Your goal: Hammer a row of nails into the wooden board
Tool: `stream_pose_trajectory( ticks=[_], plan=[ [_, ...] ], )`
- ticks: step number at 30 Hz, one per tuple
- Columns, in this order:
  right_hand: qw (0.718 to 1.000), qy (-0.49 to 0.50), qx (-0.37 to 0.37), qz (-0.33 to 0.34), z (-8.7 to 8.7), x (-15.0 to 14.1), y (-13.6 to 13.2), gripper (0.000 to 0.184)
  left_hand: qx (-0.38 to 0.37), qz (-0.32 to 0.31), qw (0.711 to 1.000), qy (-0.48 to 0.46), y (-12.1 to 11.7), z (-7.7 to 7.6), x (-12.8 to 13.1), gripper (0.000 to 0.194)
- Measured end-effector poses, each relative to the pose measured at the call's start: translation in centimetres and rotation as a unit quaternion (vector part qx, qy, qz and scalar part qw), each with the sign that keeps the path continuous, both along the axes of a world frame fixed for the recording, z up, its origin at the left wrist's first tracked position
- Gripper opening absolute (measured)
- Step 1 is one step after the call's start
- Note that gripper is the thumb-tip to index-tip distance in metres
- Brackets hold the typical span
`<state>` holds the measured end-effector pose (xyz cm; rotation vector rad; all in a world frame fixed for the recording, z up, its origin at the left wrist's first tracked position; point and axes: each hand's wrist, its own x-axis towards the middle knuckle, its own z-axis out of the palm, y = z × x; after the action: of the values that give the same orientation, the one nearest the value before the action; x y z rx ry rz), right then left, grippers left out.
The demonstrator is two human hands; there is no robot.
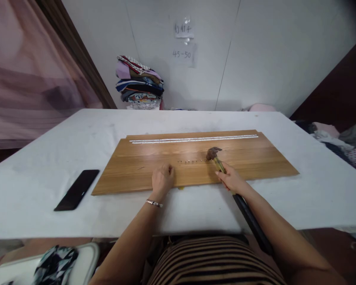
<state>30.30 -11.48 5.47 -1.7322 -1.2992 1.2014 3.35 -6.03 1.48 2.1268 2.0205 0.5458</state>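
A wooden board [136,168] lies flat on the white table [47,158]. My right hand [231,180] is closed around the handle of a hammer [214,153], whose dark head rests low over the board beside a short row of small nails [191,161]. My left hand [163,179] rests on the board's near edge with its fingers curled shut; whatever is in them is hidden. A long pale strip [195,139] runs along the board's far side.
A black phone [77,189] lies on the table left of the board. Folded fabrics [139,83] are stacked against the white wall behind. More cloth lies at the far right [344,138]. A white chair with patterned cloth [53,261] sits lower left.
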Motion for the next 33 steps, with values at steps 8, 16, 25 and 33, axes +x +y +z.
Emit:
stream_pose_trajectory(
  ticks=[8,16,25,33],
  plan=[
    [1.000,-0.006,0.007,0.003,0.12,0.06,-0.13,0.015,-0.009,0.004,1.000,0.005,-0.05,0.24,0.08,0.020],
    [1.000,-0.002,0.004,0.000,-0.04,0.09,-0.16,0.016,-0.011,0.001,1.000,-0.005,-0.07,0.31,0.06,0.019],
    [1.000,-0.004,0.000,0.007,0.32,-0.10,-0.21,0.015,-0.017,0.003,1.000,0.001,-0.15,0.58,0.09,0.021],
    [1.000,0.000,0.009,0.003,0.12,0.06,-0.29,0.016,-0.013,-0.001,1.000,0.005,-0.18,0.55,0.15,0.020]
  ],
)
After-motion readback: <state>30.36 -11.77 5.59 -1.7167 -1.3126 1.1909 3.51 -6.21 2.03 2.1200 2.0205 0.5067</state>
